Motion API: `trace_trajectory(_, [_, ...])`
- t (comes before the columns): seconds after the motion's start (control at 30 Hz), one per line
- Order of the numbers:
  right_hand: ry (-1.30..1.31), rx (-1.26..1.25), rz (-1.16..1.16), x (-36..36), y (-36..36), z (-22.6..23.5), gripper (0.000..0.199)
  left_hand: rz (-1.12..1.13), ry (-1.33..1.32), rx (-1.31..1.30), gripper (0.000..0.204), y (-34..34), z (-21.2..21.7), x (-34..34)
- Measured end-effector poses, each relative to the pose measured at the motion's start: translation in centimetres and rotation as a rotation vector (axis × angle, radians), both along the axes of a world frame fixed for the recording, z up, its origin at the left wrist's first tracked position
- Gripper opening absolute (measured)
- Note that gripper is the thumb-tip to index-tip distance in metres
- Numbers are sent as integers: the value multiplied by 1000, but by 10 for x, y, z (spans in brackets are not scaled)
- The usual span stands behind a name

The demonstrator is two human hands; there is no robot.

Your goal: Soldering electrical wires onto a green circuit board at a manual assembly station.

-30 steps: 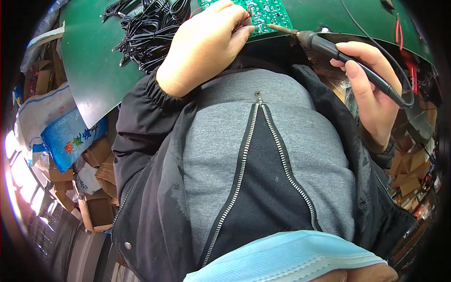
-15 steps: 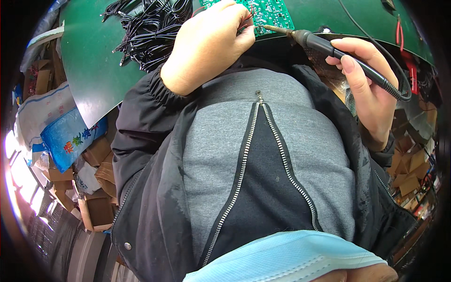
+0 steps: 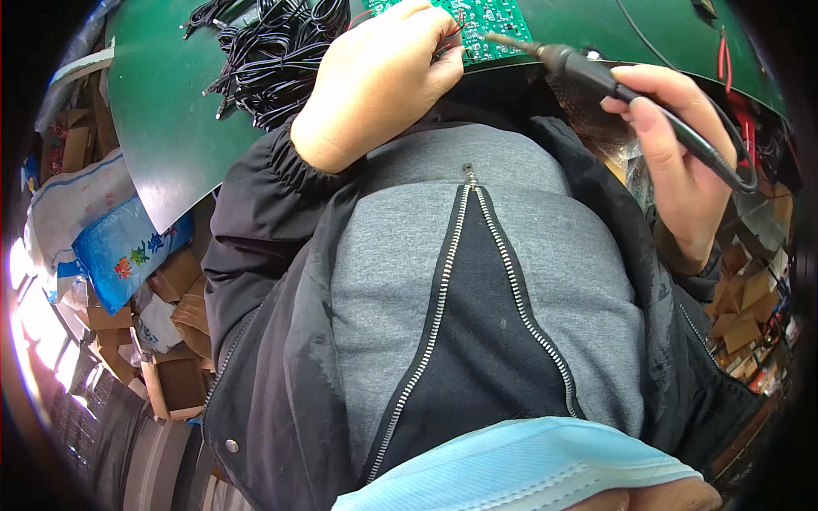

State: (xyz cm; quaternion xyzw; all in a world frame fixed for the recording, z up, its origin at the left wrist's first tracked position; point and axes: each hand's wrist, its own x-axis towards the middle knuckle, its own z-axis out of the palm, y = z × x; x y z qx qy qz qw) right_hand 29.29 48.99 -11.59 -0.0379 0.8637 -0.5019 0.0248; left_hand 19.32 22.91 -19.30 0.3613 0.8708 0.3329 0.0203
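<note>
while the left hand pinches thin wires at a green circuit board, right hand closed around a black soldering iron, tip at the board's edge, black cables on the green desk

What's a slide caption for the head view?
Left hand steadies green circuit board; right hand aims soldering iron at it.
</note>
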Motion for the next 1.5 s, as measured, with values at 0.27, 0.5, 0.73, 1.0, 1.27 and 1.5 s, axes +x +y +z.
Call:
trace_trajectory(0.27, [-45,-44,9,0,-1,3,22,-2,4,16,13,2,1,1])
trace_trajectory(0.5, [-70,-43,43,0,0,3,22,10,-28,-3,13,5,12,2])
trace_trajectory(0.73, [-61,-57,10,1,1,3,22,-8,9,19,13,3,4,0])
trace_trajectory(1.0, [-13,-80,-76,2,0,-1,24,-30,11,2,11,0,10,-2])
trace_trajectory(1.27, [151,-13,-237,-4,16,-8,27,105,573,181,15,-40,84,-52])
trace_trajectory(1.5, [166,-104,-207,-20,19,-19,27,-14,343,-103,7,-5,34,-46])
